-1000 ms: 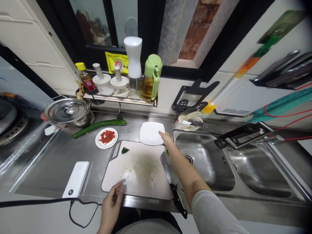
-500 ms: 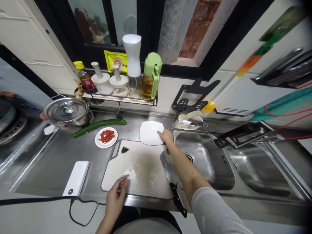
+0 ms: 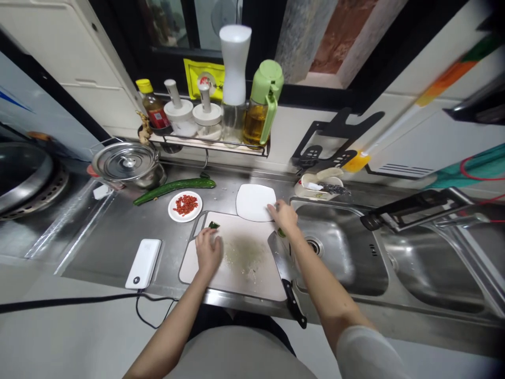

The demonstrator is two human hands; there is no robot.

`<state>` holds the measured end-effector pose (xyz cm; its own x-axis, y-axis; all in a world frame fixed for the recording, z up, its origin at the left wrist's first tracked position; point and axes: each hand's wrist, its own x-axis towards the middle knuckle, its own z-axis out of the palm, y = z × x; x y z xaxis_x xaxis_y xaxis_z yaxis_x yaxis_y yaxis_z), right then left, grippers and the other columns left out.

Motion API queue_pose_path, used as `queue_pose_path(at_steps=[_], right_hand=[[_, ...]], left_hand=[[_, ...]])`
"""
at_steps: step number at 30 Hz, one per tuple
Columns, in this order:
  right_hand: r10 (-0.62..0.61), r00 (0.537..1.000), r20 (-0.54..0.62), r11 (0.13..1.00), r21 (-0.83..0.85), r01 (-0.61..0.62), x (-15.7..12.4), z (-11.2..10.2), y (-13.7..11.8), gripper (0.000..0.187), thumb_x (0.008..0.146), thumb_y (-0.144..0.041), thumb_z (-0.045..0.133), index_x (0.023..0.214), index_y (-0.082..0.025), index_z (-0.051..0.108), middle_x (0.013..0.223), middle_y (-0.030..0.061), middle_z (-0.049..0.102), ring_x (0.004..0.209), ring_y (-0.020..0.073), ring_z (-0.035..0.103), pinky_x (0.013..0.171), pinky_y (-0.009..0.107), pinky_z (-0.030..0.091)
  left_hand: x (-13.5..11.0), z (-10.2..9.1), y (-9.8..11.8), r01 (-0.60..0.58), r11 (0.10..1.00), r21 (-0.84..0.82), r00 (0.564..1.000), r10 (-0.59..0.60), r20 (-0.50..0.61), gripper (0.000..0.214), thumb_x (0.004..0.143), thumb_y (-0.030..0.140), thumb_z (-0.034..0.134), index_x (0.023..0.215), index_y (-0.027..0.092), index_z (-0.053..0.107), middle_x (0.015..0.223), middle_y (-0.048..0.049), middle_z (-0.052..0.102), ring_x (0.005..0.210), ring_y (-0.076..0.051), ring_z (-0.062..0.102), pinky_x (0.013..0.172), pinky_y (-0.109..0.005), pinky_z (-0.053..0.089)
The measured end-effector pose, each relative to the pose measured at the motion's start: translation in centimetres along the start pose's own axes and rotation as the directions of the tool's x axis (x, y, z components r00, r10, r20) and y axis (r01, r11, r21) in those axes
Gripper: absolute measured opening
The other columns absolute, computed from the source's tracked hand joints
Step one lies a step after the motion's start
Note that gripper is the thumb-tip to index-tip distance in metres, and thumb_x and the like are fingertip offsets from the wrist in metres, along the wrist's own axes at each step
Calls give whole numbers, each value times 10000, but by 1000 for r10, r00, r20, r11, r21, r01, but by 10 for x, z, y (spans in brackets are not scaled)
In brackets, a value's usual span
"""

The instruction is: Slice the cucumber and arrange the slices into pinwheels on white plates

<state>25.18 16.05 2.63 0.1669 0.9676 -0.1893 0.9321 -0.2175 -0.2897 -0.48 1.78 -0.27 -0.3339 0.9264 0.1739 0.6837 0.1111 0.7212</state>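
My left hand point(image 3: 208, 252) is over the left part of the pale cutting board point(image 3: 236, 279). Its fingers are apart and curved, just below a small dark-green cucumber piece point(image 3: 213, 225); nothing shows in them. At the right edge of a white squarish plate point(image 3: 254, 202), my right hand point(image 3: 285, 217) has its thumb over the rim and the other fingers beside it, partly hidden. The plate rests behind the board. Another green piece point(image 3: 281, 232) peeks out below my right wrist. A knife with a black handle point(image 3: 294, 305) lies along the board's right side. Wet residue marks the board.
Left of the board are a small plate point(image 3: 171, 209) of chopped red bits, a whole cucumber point(image 3: 177, 188), a lidded steel pot point(image 3: 128, 166) and a white power bank point(image 3: 144, 263) with a cable. A double sink point(image 3: 335, 252) is on the right. Bottles stand on a rack point(image 3: 213, 143).
My left hand has moved up and away from the board's front edge, close to the small cucumber piece. The right hand stays at the plate's edge. The view has tilted and shifted slightly.
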Motion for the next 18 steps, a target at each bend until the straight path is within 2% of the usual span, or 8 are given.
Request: queue_pose_path(at_steps=[2, 5, 10, 14, 18], right_hand=[[-35, 999, 0, 999, 32, 35, -37, -6, 13, 414, 904, -522, 450, 1095, -186, 599, 855, 74, 678, 829, 202, 620, 667, 252, 356], [-24, 1000, 20, 999, 30, 24, -97, -9, 38, 326, 911, -470, 450, 990, -196, 608, 772, 44, 661, 717, 172, 597, 593, 247, 289], [76, 976, 206, 995, -86, -59, -178, -3, 76, 244, 861, -433, 538, 931, -204, 585, 816, 57, 654, 740, 189, 592, 559, 256, 253], [81, 962, 259, 994, -93, -59, -210, 2, 83, 252, 785, -387, 643, 945, -206, 569, 951, 75, 637, 843, 203, 592, 609, 252, 300], [83, 950, 301, 996, -65, -66, -221, 7, 73, 307, 734, -363, 708, 946, -201, 557, 988, 65, 620, 892, 199, 579, 673, 250, 334]], left_hand=[[10, 3, -3, 37, 998, 55, 999, -36, -7, 270, 838, 232, 497, 1093, 182, 573, 1184, -133, 544, 1147, -275, 484, 990, -451, 359], [20, 8, -9, 92, 988, 125, 996, -93, 6, 314, 822, 242, 523, 1130, 189, 545, 1181, -130, 558, 1126, -296, 486, 976, -471, 329], [32, 12, -15, 82, 975, 205, 991, -102, 91, 355, 814, 254, 543, 1164, 196, 533, 1132, -125, 593, 1077, -299, 517, 962, -485, 287], [39, 8, -21, 21, 971, 238, 989, -56, 140, 350, 823, 248, 525, 1169, 192, 537, 1138, -125, 598, 1069, -291, 527, 952, -466, 289], [41, 3, -27, 2, 967, 254, 986, -44, 162, 354, 822, 298, 534, 1157, 186, 544, 1125, -121, 607, 1064, -297, 535, 954, -481, 299]])
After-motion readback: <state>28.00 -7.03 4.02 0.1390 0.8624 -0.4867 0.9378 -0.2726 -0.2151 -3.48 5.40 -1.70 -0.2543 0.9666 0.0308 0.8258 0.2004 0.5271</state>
